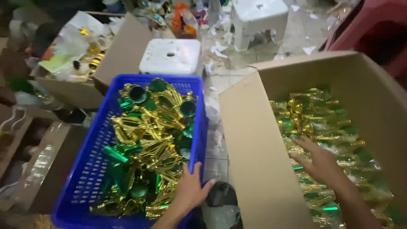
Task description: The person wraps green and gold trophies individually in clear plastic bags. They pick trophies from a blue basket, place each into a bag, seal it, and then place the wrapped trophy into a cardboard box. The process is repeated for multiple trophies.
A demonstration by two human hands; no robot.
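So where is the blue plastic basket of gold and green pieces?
In the head view, the blue plastic basket sits left of the large cardboard box, in front of a white plastic stool; the left hand grips its right rim.

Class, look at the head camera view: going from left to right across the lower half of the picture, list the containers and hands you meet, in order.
Blue plastic basket of gold and green items → left hand on the basket's right rim → large cardboard box → right hand inside the box.

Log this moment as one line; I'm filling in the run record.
left hand: gripping blue basket rim | right hand: flat on wrapped gold-green pieces | cardboard box: open
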